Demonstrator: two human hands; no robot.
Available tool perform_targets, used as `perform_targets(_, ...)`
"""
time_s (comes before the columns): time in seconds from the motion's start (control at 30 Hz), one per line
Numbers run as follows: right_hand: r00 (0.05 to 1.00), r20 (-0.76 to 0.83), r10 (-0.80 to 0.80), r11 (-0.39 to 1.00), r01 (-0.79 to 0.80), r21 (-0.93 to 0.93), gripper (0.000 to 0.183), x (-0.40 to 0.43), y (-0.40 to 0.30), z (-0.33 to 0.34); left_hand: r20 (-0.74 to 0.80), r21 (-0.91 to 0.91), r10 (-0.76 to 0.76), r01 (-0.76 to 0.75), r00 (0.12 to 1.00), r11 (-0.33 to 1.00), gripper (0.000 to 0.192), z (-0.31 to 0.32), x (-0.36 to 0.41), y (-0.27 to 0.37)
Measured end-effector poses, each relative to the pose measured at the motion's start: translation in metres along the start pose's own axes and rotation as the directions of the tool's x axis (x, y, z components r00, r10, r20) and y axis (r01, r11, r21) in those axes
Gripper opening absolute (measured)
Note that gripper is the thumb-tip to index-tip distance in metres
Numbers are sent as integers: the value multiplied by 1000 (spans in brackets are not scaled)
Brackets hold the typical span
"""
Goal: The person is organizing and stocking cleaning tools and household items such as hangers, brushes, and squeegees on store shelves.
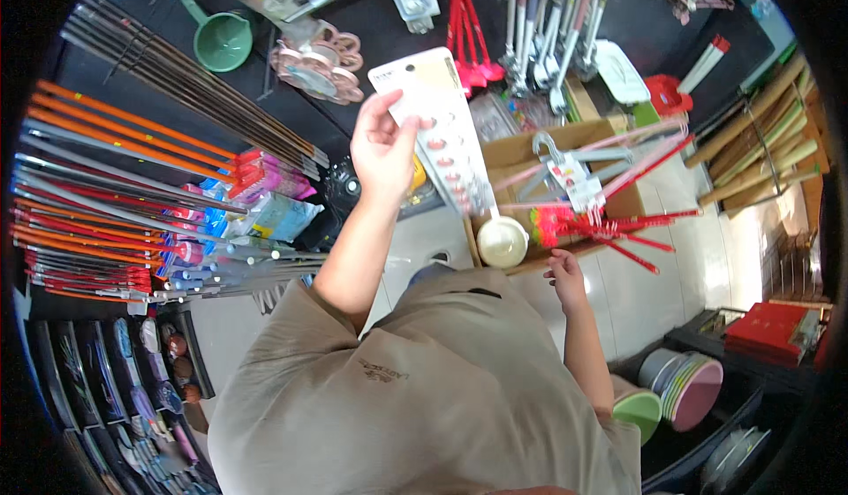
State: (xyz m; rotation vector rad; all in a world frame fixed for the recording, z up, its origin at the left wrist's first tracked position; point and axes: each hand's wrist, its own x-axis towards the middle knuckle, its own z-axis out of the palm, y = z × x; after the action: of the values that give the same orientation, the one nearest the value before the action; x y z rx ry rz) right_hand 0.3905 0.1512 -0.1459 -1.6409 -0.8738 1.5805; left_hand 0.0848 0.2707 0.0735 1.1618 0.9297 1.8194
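My left hand (386, 147) grips the lower left edge of a long white blister card (434, 97), thumb in front. The card has a hang hole at the top and rows of small clear pockets with reddish parts. My right hand (566, 276) hangs with fingers loosely apart and holds nothing. Just above it is a cardboard box (636, 184). A cream plastic dipper (502, 242) lies at the box's near left corner. Pink and grey clothes hangers (563, 170) and several red sticks (623, 223) rest on or in the box.
On the left are orange-handled poles (132, 127) and packaged mop heads (275, 217). A green dipper (223, 41) and pink flower-shaped goods (318, 64) hang on the dark wall. Wooden handles (762, 137) stand at right; stacked plastic basins (692, 392) sit lower right.
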Motion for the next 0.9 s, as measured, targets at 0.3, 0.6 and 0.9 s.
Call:
perform_targets(0.3, 834, 270, -481, 843, 524, -120, 57, -12, -86, 108, 102, -180, -84, 101, 991, 978, 44, -25, 29, 37)
perform_targets(0.6, 891, 384, -241, 959, 158, 235, 32, -3, -107, 162, 238, -233, -84, 141, 968, 962, 48, -38, 87, 37)
perform_targets(0.9, 927, 226, -299, 858, 158, 489, 21, 12, -131, 203, 449, -195, -134, 243, 884, 950, 36, -40, 119, 21)
